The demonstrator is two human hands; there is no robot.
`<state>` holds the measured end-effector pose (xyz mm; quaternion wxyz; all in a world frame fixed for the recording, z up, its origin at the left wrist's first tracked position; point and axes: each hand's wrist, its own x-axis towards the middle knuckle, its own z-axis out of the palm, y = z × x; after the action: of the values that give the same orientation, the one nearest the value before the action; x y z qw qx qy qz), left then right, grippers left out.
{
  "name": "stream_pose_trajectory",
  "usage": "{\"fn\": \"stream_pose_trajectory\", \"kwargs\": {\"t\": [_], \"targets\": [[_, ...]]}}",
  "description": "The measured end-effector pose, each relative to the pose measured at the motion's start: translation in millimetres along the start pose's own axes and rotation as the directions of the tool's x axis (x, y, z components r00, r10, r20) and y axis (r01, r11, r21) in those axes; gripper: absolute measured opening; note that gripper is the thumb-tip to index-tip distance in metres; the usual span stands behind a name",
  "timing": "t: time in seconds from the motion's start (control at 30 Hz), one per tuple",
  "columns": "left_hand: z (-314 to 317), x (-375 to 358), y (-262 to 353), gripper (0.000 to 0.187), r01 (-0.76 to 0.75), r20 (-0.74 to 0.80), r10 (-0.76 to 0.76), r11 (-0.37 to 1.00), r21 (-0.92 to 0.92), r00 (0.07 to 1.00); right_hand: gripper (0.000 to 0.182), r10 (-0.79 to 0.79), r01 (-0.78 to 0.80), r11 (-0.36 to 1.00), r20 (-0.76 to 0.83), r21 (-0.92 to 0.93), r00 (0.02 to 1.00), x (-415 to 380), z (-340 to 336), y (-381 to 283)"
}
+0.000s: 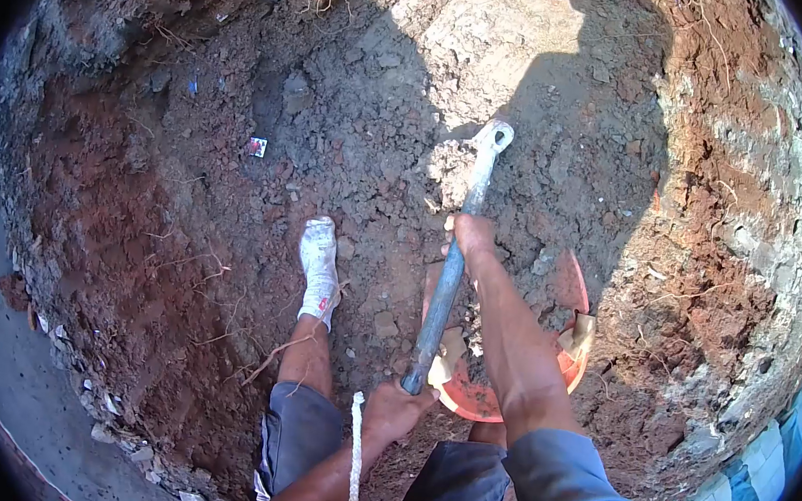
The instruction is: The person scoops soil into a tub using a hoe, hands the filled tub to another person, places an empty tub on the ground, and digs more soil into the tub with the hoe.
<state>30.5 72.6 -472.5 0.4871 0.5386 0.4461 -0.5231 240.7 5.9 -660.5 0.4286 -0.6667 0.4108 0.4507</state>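
Both my hands are wrapped round the dark shaft of a long-handled digging tool (444,302). My left hand (394,410) grips its lower end, near my body. Farther up, my right hand (475,235) closes round the middle of the shaft. At the far end a pale metal head (492,136) with a round eye rests close over the soil; its blade is hidden. Below my right forearm sits an orange plastic tub (472,400) with tan pieces at its sides, partly covered by the arm and the shaft.
Clumpy brown soil (373,134) fills the pit floor, with roots and redder banks around it. My foot in a white sock (320,267) stands left of the tool. A small printed scrap (257,147) lies farther left. White cord (354,466) hangs in front. Pale blocks (732,499) edge the lower right.
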Motion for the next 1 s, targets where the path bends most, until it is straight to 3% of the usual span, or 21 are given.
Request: {"fn": "stream_pose_trajectory", "kwargs": {"t": [0.1, 0.2, 0.23, 0.3, 0.33, 0.37, 0.4, 0.43, 0.5, 0.57, 0.6, 0.63, 0.67, 0.7, 0.73, 0.77, 0.83, 0.87, 0.9, 0.97, 1.0], "targets": [[16, -8, 9, 0.041, -0.013, 0.0, 0.013, 0.991, -0.13, 1.0, 0.015, -0.046, 0.034, 0.992, 0.104, 0.12, 0.994, 5, -12, 9], [77, 6, -30, 0.041, -0.105, -0.019, 0.104, 0.994, -0.04, 0.994, 0.018, -0.052, 0.022, 0.982, 0.161, 0.185, 0.986, -10, -55, 30], [90, -5, -33, 0.041, -0.089, -0.002, 0.089, 0.992, 0.086, 0.996, 0.018, -0.052, 0.012, 0.977, 0.179, 0.215, 0.982, -24, -69, 41], [119, -32, -42, 0.043, -0.056, 0.038, 0.046, 0.944, 0.324, 0.998, 0.013, -0.107, 0.087, 0.978, 0.095, 0.192, 0.99, -72, -105, 74], [144, -29, -74, 0.042, -0.011, 0.053, -0.006, 0.946, 0.323, 0.999, 0.016, -0.153, 0.14, 0.981, 0.096, 0.134, 0.984, -85, -121, 111], [170, -22, -121, 0.045, 0.04, 0.067, -0.065, 0.946, 0.323, 0.996, 0.014, -0.201, 0.2, 0.97, -0.01, 0.14, 0.98, -129, -128, 127], [186, -22, -167, 0.044, 0.066, 0.116, -0.125, 0.906, 0.419, 0.985, 0.013, -0.219, 0.227, 0.968, -0.077, 0.104, 0.973, -150, -131, 171], [192, -14, -208, 0.044, 0.082, 0.157, -0.187, 0.855, 0.511, 0.97, 0.009, -0.312, 0.31, 0.95, -0.189, -0.039, 0.931, -140, -134, 263], [189, -22, -251, 0.042, 0.163, 0.224, -0.368, 0.773, 0.613, 0.903, 0.013, -0.15, 0.149, 0.989, -0.138, -0.015, 0.979, -201, -131, 293], [187, -25, -260, 0.04, 0.189, 0.242, -0.421, 0.754, 0.629, 0.874, 0.021, 0.037, -0.022, 0.998, -0.253, 0.064, 0.967, -219, -138, 312], [196, -21, -252, 0.039, 0.183, 0.23, -0.371, 0.799, 0.573, 0.9, 0.028, -0.146, 0.197, 0.974, -0.356, 0.109, 0.923, -231, -144, 272], [209, -14, -244, 0.038, 0.166, 0.214, -0.298, 0.861, 0.481, 0.93, 0.03, -0.307, 0.345, 0.937, -0.352, 0.049, 0.884, -203, -168, 308], [220, -11, -223, 0.038, 0.129, 0.199, -0.216, 0.918, 0.375, 0.956, 0.024, -0.013, 0.07, 0.974, -0.255, 0.217, 0.967, -225, -179, 234], [226, 6, -201, 0.037, 0.032, 0.176, -0.077, 0.969, 0.245, 0.981, 0.018, -0.156, 0.234, 0.939, -0.294, 0.251, 0.943, -211, -187, 209], [224, 25, -168, 0.037, -0.098, 0.159, 0.077, 0.987, 0.128, 0.984, 0.014, -0.19, 0.243, 0.958, -0.297, 0.154, 0.936, -215, -194, 139], [212, 40, -124, 0.036, -0.229, 0.157, 0.218, 0.972, 0.056, 0.963, 0.012, -0.4, 0.459, 0.88, -0.335, 0.119, 0.853, -215, -191, 79], [128, 54, 15, 0.039, -0.485, 0.207, 0.457, 0.868, 0.111, 0.865, 0.016, -0.569, 0.603, 0.797, -0.296, 0.031, 0.767, -212, -190, -32], [90, 62, 75, 0.039, -0.57, 0.232, 0.536, 0.814, 0.111, 0.811, 0.016, -0.695, 0.728, 0.685, -0.306, -0.009, 0.65, -210, -184, -84], [53, 70, 135, 0.039, -0.649, 0.255, 0.61, 0.753, 0.106, 0.75, 0.017, -0.821, 0.862, 0.506, -0.322, -0.026, 0.472, -194, -178, -129], [-16, 74, 208, 0.039, -0.743, 0.091, 0.74, 0.648, 0.168, 0.666, 0.02, -0.859, 0.909, 0.416, -0.318, 0.026, 0.402, -170, -158, -218], [-47, 81, 227, 0.041, -0.746, 0.019, 0.748, 0.66, 0.085, 0.664, 0.017, -0.855, 0.911, 0.374, -0.318, 0.172, 0.411, -152, -140, -254]]}}
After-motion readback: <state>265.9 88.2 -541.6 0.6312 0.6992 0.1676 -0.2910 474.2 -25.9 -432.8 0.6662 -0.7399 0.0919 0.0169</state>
